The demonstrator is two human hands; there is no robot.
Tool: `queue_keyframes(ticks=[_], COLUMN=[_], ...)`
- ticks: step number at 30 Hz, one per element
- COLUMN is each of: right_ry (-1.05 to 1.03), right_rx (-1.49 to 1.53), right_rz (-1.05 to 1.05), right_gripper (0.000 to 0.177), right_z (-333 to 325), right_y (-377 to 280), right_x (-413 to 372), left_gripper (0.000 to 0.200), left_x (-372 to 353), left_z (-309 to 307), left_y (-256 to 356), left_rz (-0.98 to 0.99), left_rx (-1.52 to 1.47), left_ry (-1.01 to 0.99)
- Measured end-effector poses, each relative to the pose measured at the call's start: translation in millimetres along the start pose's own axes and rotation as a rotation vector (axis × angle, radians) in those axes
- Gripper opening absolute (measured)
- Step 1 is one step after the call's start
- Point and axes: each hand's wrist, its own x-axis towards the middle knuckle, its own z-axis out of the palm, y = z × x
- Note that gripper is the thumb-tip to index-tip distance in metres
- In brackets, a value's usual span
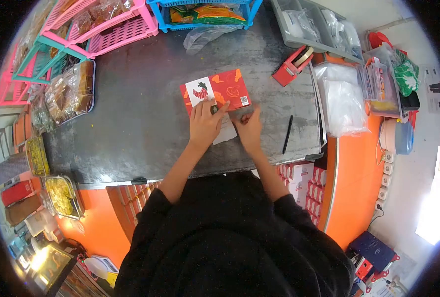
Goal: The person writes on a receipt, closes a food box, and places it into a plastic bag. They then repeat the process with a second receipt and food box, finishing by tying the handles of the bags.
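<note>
A red box (233, 91) with orange drawings, a white panel with a logo and a small printed code lies on the dark table. My left hand (203, 123) rests on its near side, fingers stretched over the white panel and thumb spread to the right. By the box's near right corner is my right hand (249, 129), its fingers curled in; whatever they pinch is hidden. A torn white paper slip (226, 132) shows between my two hands, at the box's near edge. To the right of my right hand lies a black pen (288, 134).
A red tape dispenser (291, 68) stands at the right, near a grey divided tray (299, 29) and stacked clear plastic bags (341, 99). Pink baskets (123, 37) and a blue basket (205, 22) line the table's far side. Packaged bread (74, 91) sits at the left.
</note>
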Motion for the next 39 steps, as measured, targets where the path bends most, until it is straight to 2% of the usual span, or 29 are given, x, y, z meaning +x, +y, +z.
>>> queue_keyframes(ticks=[1, 2, 3, 4, 5, 6, 7, 8, 9, 10, 11, 13, 14, 15, 17, 18, 20, 22, 23, 25, 27, 29, 30, 31, 33, 34, 36, 37, 39], right_ry=[0.006, -0.052, -0.109, -0.109, -0.241, -0.371, -0.365, -0.555, -0.734, -0.726, -0.762, -0.796, -0.882, -0.96, -0.467, 0.013, 0.561, 0.604, 0.588, 0.27, 0.297, 0.444, 0.407, 0.398, 0.488, 0.474, 0.472, 0.456, 0.291], right_rx=[-0.001, -0.221, -0.441, -0.441, -0.474, -0.502, -0.497, -0.174, 0.153, 0.15, 0.302, 0.452, 0.259, 0.063, 0.264, 0.138, -0.318, -0.363, -0.35, 0.875, 1.02, 1.395, 1.352, 1.346, 0.804, 0.804, 0.568, 0.568, 0.552], right_rz=[-0.007, -0.048, -0.083, -0.082, 0.026, 0.137, 0.138, 0.259, 0.374, 0.372, 0.284, 0.188, 0.093, -0.003, 0.242, -0.01, -0.434, -0.451, -0.455, 0.367, 0.353, 0.395, 0.248, 0.256, 0.048, 0.046, 0.052, 0.043, 0.484], right_gripper=[0.068, 0.055, 0.046, 0.046, 0.042, 0.04, 0.04, 0.039, 0.039, 0.039, 0.036, 0.033, 0.029, 0.025, 0.025, 0.027, 0.027, 0.024, 0.024, 0.021, 0.017, 0.017, 0.016, 0.016, 0.016, 0.016, 0.017, 0.017, 0.017], right_z=[-2.4, -1.8, 0.2, 2.9, 5.1, 5.4, 3.8, 1.5, -2.9, -12.7, -25.0, -53.9, -77.6, -98.3, -123.9, -122.4, -114.8, -81.2, -79.1, -76.8, -69.8, -68.2, -66.0, -57.7, -36.0, -32.7, -33.1, -37.3, -51.9], right_y=[-4.0, -9.1, -14.8, -19.9, -24.7, -26.8, -18.2, -4.8, 4.3, 1.8, -1.9, -18.2, -26.4, -28.0, -19.3, -6.4, 15.5, 65.1, 50.9, 7.9, 12.8, 11.3, 7.6, 19.3, 48.3, 62.6, 82.2, 66.9, 28.9], right_x=[-8.6, -22.7, -31.4, -29.7, -24.5, -20.6, -18.6, -15.2, -13.9, -23.7, -40.1, -36.8, -25.1, -12.9, 37.2, 64.3, 122.3, 166.2, 168.2, 163.4, 162.9, 151.2, 141.5, 136.9, 130.3, 131.3, 133.3, 127.4, 120.9], left_gripper=[0.042, 0.038, 0.038, 0.037, 0.038, 0.035, 0.033, 0.033, 0.032, 0.032, 0.032, 0.037, 0.041, 0.041, 0.044, 0.045, 0.046, 0.047, 0.047, 0.046, 0.046, 0.046, 0.044, 0.041, 0.04, 0.04, 0.04, 0.041, 0.042], left_x=[3.4, 5.6, -0.1, -11.4, -22.7, -35.5, -48.2, -59.7, -71.6, -72.1, -71.8, -53.8, -47.2, -34.1, 1.3, 18.1, 35.4, 36.7, 35.2, 24.0, 14.1, 8.0, 7.3, 6.4, 5.0, 4.1, 2.6, 3.5, 2.0], left_z=[-6.2, -13.2, -20.2, -29.6, -37.6, -41.8, -43.1, -38.8, -31.1, -30.8, -31.1, -47.6, -44.1, -44.6, -50.3, -48.3, -36.5, -16.5, -14.8, -15.4, -12.7, -8.8, -7.2, -6.1, -6.6, -7.6, -10.3, -10.4, -9.8], left_y=[2.7, 5.4, 7.0, 8.7, 12.5, 18.2, 22.9, 24.1, 25.9, 31.1, 35.0, 46.6, 50.8, 52.9, 53.6, 45.7, 30.5, 17.2, 14.6, 9.8, 9.8, 11.9, 16.1, 21.1, 27.9, 31.6, 35.2, 35.7, 31.3], left_rz=[-0.094, -0.188, -0.185, -0.264, -0.343, -0.485, -0.624, -0.613, -1.05, -1.49, -1.482, -1.35, -1.202, -1.197, -0.921, -0.929, -0.95, -0.721, -0.732, -0.531, -0.538, -0.545, -0.533, -0.524, -0.539, -0.598, -0.67, -0.691, -0.734], left_rx=[-0.175, -0.348, -0.347, -0.344, -0.339, -0.453, -0.566, -0.567, -0.979, -1.394, -1.404, -1.591, -1.422, -1.424, -1.139, -1.067, -0.983, -0.243, -0.225, 0.102, 0.06, 0.01, -0.009, -0.029, -0.002, 0.016, 0.041, 0.035, 0.033], left_ry=[0.023, 0.044, 0.044, 0.084, 0.125, 0.128, 0.13, 0.132, 0.107, 0.067, 0.069, -0.364, -0.296, -0.289, 0.137, 0.179, 0.23, 0.41, 0.413, 0.246, 0.177, 0.109, 0.15, 0.191, 0.201, 0.188, 0.179, 0.178, 0.193])
